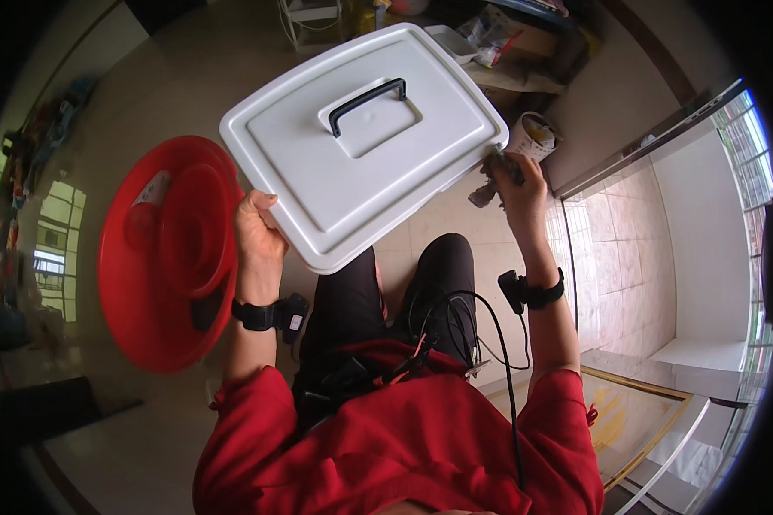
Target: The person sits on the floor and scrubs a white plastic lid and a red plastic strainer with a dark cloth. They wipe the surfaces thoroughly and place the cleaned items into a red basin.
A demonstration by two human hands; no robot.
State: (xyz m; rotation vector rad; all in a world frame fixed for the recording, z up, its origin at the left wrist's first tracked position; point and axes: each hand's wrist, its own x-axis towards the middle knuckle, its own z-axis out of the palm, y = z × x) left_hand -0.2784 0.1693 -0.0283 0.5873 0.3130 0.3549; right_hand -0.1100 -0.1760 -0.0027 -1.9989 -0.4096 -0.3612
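Note:
A white plastic lid (283, 154) with a black folding handle (367, 103) is held up, tilted, in front of my knees. My left hand (257, 225) grips its lower left edge, thumb on top and fingers hidden underneath. At the right corner, my right hand (522, 183) pinches a crumpled dark rag (486, 190) against or right beside the rim. Whether the right fingers also touch the lid cannot be made out. Both wrists wear black straps with small devices.
To the left stands a large red plastic basin (119, 277) with a smaller red basin (193, 257) inside. A white bucket (534, 138) with things in it is beyond my right hand. Black cables (499, 322) hang over my lap. A sliding-door track (650, 145) runs along the right.

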